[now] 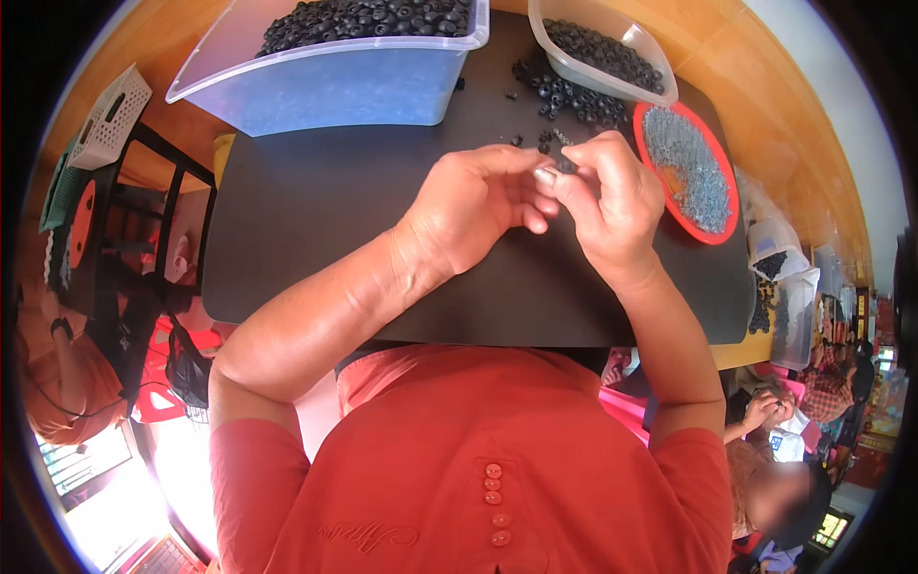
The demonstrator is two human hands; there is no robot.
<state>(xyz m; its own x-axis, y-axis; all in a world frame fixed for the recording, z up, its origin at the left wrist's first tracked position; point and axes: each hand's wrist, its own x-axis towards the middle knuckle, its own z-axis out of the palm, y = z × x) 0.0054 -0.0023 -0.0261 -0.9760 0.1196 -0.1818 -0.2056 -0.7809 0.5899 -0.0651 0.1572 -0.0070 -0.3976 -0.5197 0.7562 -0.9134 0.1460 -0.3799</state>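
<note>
Above the dark table my two hands meet fingertip to fingertip. A small black part shows between them, mostly hidden by the fingers. My right hand pinches it between thumb and bent forefinger. From the other side, my left hand closes thumb and forefinger at the same spot, its other fingers loosely curled. Just beyond the fingertips lie a few loose black parts and what looks like a small metal screw. To the right of my right hand is a red round tray holding many thin grey metal pieces.
A large clear bin of black round parts stands at the far left. At the far right, a smaller clear tub rests beside a loose pile of black parts. Other people sit at both sides; a co-worker's hands show at right.
</note>
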